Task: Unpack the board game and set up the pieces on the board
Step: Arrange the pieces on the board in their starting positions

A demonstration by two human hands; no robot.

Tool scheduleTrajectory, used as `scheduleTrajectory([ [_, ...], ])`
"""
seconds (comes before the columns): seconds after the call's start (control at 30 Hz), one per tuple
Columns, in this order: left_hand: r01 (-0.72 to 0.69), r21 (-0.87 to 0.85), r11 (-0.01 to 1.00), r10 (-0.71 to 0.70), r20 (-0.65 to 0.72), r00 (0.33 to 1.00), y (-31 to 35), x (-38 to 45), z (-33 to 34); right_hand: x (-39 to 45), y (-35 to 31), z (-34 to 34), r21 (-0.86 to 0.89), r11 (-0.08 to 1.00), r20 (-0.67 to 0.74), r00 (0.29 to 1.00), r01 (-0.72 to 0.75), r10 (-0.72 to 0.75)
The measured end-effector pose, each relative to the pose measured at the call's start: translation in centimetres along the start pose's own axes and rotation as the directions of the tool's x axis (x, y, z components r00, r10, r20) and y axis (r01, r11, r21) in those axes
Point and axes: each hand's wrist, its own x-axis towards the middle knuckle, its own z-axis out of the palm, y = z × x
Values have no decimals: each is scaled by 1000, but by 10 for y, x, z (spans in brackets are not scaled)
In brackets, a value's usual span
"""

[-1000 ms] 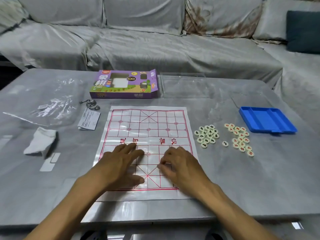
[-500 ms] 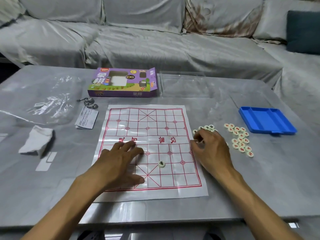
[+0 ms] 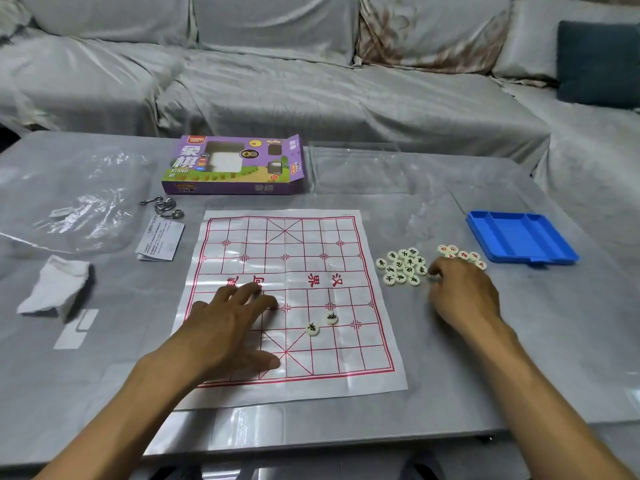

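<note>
The paper board [image 3: 287,271] with red grid lines lies flat on the table. Two pale round pieces with black characters sit on its near half, one [image 3: 312,329] just left of and nearer than the other [image 3: 331,317]. My left hand [image 3: 235,327] presses flat on the board's near left part, fingers straight. To the right of the board lies a cluster of black-lettered pieces [image 3: 403,266], with red-lettered pieces [image 3: 462,254] beyond it. My right hand [image 3: 464,292] covers part of the red cluster, its curled fingertips down between the two clusters. What they hold is hidden.
A blue tray [image 3: 519,237] stands at the right. The purple game box [image 3: 235,164] and a clear lid [image 3: 356,168] lie behind the board. At the left are a plastic bag [image 3: 69,202], metal rings [image 3: 162,207], a leaflet [image 3: 159,239] and crumpled white paper [image 3: 55,289].
A second piece now sits on the board beside the first. My right hand has moved right, from the black cluster to the gap by the red cluster. My left hand has stayed.
</note>
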Motion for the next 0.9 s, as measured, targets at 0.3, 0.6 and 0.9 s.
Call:
scheduleTrajectory([
  [0.3,20,5,1000,-20,3,1000,1,1,1,5,8,-1,-45,999,25,999,30,-28],
  [0.6,20,8,1000,-20,2,1000,3,2,0,-71,-81,14,315,820,68,850,478,-522],
  [0.9,18,3,1000,-18,5,1000,3,2,0,-16,-23,16,101,983,-30,988,155,-152],
])
